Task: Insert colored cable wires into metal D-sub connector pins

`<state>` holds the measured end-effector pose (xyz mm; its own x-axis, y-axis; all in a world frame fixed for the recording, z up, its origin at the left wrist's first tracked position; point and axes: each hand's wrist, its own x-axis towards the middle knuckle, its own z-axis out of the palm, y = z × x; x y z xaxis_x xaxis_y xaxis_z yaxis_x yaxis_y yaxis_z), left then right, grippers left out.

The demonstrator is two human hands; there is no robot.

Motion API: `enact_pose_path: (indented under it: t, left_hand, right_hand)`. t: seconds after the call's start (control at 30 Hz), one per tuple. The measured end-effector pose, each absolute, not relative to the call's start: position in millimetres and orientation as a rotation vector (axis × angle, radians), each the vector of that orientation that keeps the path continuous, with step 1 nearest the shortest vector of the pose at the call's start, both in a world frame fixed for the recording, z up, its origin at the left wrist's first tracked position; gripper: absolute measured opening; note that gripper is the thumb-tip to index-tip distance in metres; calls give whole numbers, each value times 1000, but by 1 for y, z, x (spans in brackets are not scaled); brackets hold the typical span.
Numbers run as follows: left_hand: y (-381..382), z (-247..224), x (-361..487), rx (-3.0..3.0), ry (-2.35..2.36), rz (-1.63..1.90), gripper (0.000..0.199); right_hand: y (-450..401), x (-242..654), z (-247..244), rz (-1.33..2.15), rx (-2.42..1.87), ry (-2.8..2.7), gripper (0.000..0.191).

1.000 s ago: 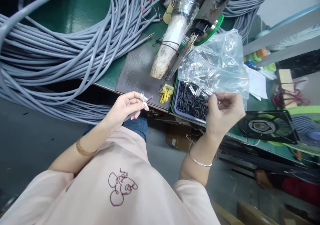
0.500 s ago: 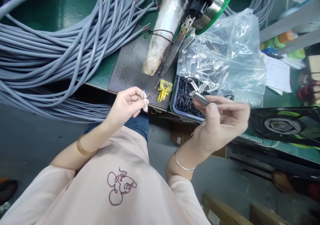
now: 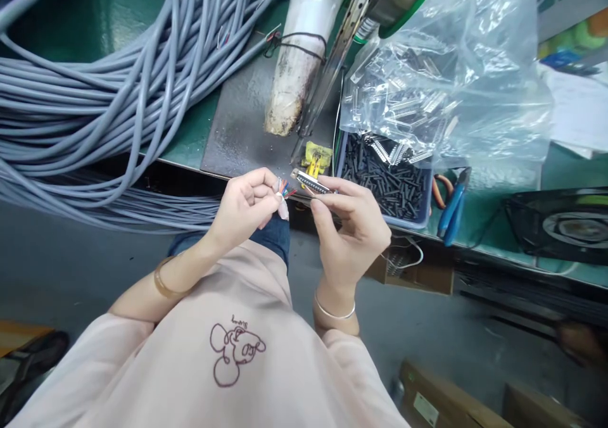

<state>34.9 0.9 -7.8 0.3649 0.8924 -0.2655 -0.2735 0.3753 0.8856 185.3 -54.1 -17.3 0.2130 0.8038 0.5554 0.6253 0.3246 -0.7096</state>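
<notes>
My left hand (image 3: pixel 244 205) pinches the stripped end of a cable, with short red, blue and white wire tips (image 3: pixel 284 189) sticking out past my fingers. My right hand (image 3: pixel 349 220) holds a small metal connector (image 3: pixel 310 182) between thumb and fingers, its end close to the wire tips. Both hands hover just in front of the green bench edge. Behind them lies a dark metal plate (image 3: pixel 242 124) with a wrapped iron-like tool (image 3: pixel 298 73) resting on it and a small yellow clip (image 3: pixel 314 160).
A thick bundle of grey cables (image 3: pixel 95 86) fills the left of the bench. A blue tray of black sleeves (image 3: pixel 387 184) sits right of the plate under a clear bag of metal connectors (image 3: pixel 437 80). Blue-handled pliers (image 3: pixel 453 203) and a black fan (image 3: pixel 565 225) lie further right.
My right hand left the tray and bag area and came left with a metal connector, stopping next to my left hand. The left hand stayed put holding the wire end.
</notes>
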Motion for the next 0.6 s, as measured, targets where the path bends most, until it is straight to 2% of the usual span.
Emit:
enact_pose_path:
  t: [0.17,0.6]
  left_hand:
    - [-1,-11,36,853,874,861,10]
    - [-8,-14,38,1026,880,925,10]
  right_hand:
    - [-55,181,-16,406,-1396,-1482,9]
    - [-54,176,-22,528,-1415,-1378,5]
